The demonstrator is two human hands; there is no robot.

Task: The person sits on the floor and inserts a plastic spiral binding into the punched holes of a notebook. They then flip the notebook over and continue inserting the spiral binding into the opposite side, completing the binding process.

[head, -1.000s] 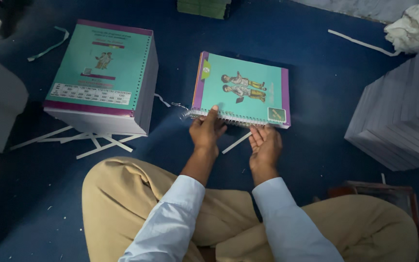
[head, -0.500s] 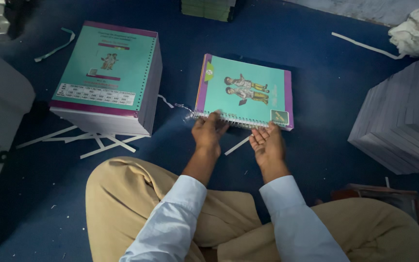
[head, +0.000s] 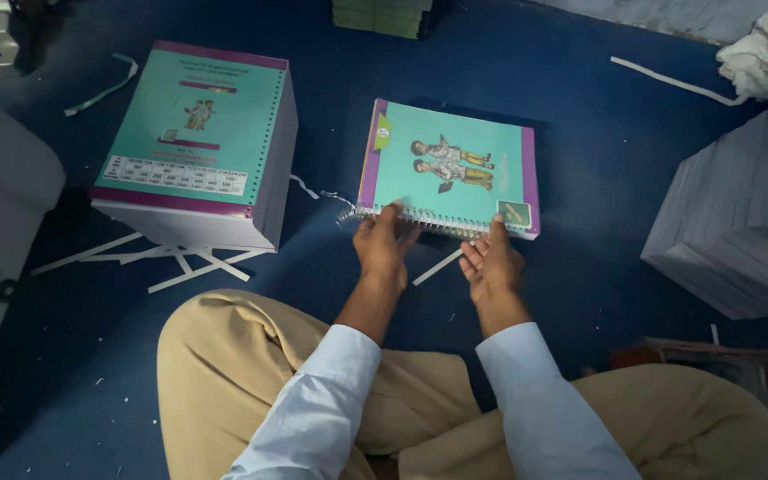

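On the dark blue carpeted floor [head: 580, 80], just ahead of the person's crossed legs in tan trousers [head: 251, 373], lies a teal spiral-bound notebook with purple edge bands and a cartoon of two children on its cover [head: 451, 164], and both hands meet it at its near edge, where the silver wire spiral [head: 420, 218] runs. The left hand [head: 384, 244] rests with its fingertips on the spiral near that edge's left end, fingers bent and close together, pressing on the binding rather than closed around it. The right hand [head: 491, 262] sits just to the right of it, palm turned partly up, with one finger raised to touch the spiral near the notebook's right corner; its other fingers are loosely curled and hold nothing. A loose end of the wire sticks out to the left of the left hand. Between and just below the two hands lies a thin white paper strip [head: 437, 265]. Well to the left of the grip stands a tall stack of teal-covered punched booklets [head: 197, 147], with more white strips [head: 171, 262] under its near side. Well to the right rises a grey stack of paper sheets [head: 740, 231].
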